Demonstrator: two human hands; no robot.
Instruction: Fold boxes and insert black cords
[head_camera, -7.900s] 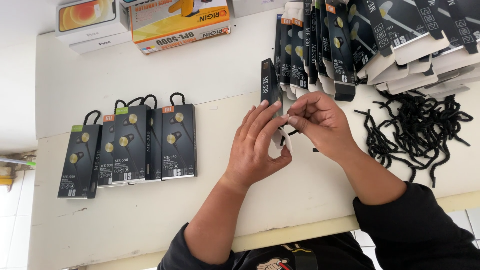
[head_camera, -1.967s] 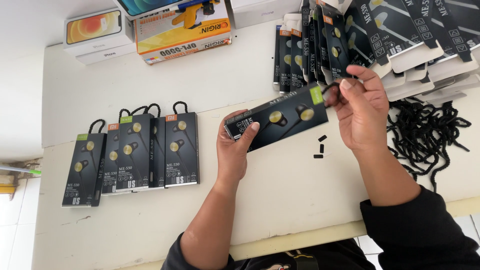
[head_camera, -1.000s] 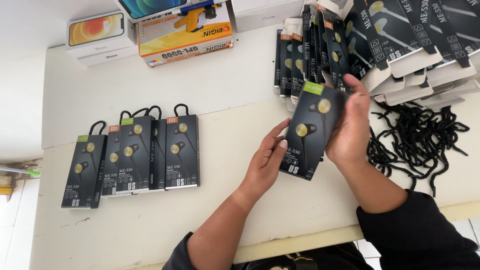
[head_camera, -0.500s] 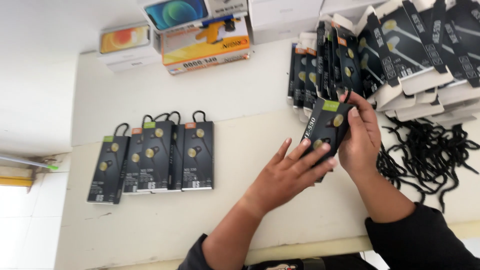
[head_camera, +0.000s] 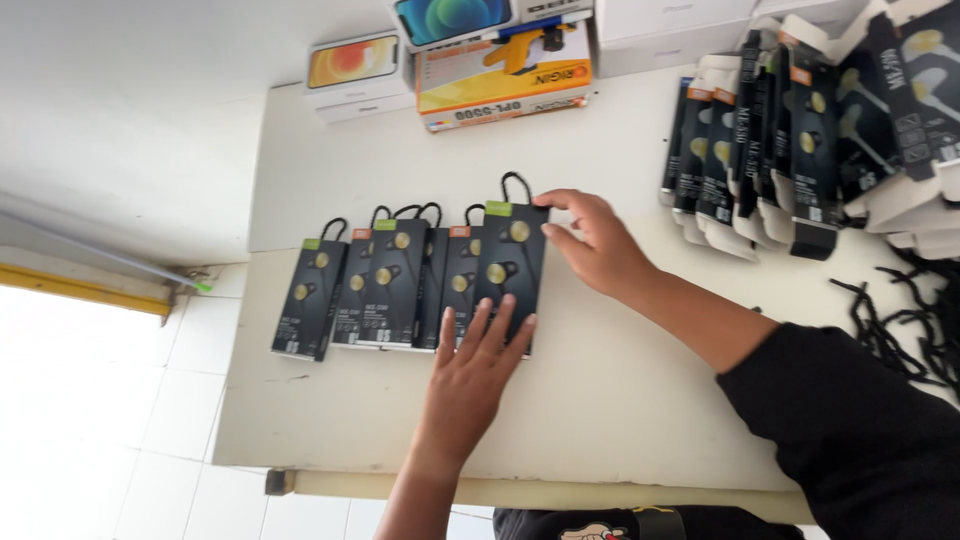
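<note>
— Where the frame ends at the bottom, what gets cut off?

— Both arms run out of view there, and the dark sleeve on the right arm too. Nearest, the left hand lies flat and released, fingers spread, its fingertips resting on the lower end of a black earphone box on the white desk.

— And the other hand?

— The right hand pinches that box's upper right corner between thumb and fingers. The box lies at the right end of a row of boxes, overlapping its neighbour, so the neighbour's right edge is hidden.

— Anything hard to make out?

— At the right edge, black cords lie in a tangle, partly cut off; I cannot count them. Behind those, standing packages lean in a crowded stack, each covering the next. Farthest away, phone boxes and a yellow carton sit against the desk's back edge, the top ones clipped by the frame.
</note>
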